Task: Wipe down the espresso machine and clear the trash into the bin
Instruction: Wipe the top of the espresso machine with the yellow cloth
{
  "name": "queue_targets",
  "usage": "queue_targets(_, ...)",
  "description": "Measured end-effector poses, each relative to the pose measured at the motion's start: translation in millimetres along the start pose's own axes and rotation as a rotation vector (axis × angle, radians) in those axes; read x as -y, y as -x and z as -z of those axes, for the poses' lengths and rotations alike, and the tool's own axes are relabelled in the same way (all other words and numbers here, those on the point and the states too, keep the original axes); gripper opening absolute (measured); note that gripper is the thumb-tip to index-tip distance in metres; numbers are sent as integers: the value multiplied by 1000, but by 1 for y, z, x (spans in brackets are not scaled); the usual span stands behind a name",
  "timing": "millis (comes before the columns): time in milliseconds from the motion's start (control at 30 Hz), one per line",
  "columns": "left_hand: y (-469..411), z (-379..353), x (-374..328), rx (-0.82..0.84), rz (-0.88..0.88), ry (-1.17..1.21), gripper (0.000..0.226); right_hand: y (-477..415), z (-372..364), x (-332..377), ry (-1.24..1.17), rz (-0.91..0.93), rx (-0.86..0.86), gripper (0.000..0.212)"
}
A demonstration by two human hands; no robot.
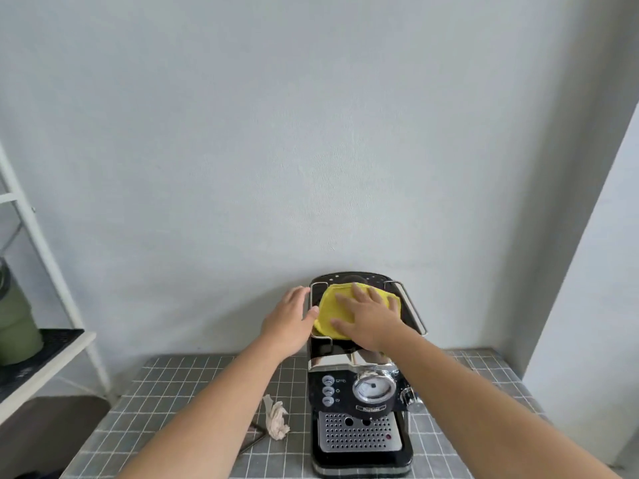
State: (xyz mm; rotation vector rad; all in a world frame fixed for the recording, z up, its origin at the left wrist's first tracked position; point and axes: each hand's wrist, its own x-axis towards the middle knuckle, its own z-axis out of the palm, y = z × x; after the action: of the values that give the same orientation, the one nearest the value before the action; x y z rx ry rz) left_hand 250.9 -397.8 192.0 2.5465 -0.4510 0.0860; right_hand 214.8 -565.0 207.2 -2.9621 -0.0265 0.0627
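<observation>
A black and chrome espresso machine (359, 392) stands on the grey checked table (193, 392). On its top lies a yellow cloth (333, 311). My right hand (368, 318) presses flat on the cloth with straight, spread fingers. My left hand (288, 318) rests against the machine's upper left side by the chrome rail, thumb touching the cloth's edge. A crumpled beige tissue (276, 418) lies on the table left of the machine, beside a small dark wrapper (254, 439) partly hidden by my left forearm.
A white shelf frame (41, 257) stands at the left with a green container (15, 326) on a dark mat. A grey wall is close behind the machine, and a wall corner (587, 271) juts out at the right.
</observation>
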Motion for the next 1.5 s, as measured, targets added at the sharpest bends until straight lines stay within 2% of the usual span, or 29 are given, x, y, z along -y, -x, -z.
queue_targets(100,-5,-4,2,149,-34,22,56,-1,-4,-1,17,-22,115,69)
queue_targets(200,-10,-9,2,215,-19,101,55,-1,0,-8,43,-2,181,74)
queue_targets(333,-11,-13,3,202,-22,59,53,-14,3,-1,35,-100,162,74)
queue_targets(433,-11,-15,5,176,-19,28,51,-25,-3,18,126,-135,121,76)
queue_targets(633,-12,-13,6,166,-27,-32,51,-5,-4,10,169,141,123,58)
queue_targets(767,-14,-11,5,176,-36,-64,52,23,-5,0,92,217,74,52)
queue_targets(867,-12,-10,4,172,-31,-42,52,17,-2,2,31,77,0,51)
queue_targets(933,-10,-10,3,170,-29,-39,52,-5,-4,1,17,-73,6,56)
queue_targets(1000,-8,-8,1,168,-16,-31,52,-27,-4,0,-26,-144,44,60)
queue_targets(1133,-6,-6,-2,147,-3,1,52,-36,0,-1,13,14,116,52)
queue_targets(1333,-6,-6,-1,143,-11,-20,52,19,-1,-4,-8,311,117,50)
queue_targets(1400,-7,-6,-1,150,-13,-15,52,34,1,-9,-74,320,110,51)
queue_targets(1500,-7,-6,-1,151,-18,5,52,25,1,-15,-132,226,66,53)
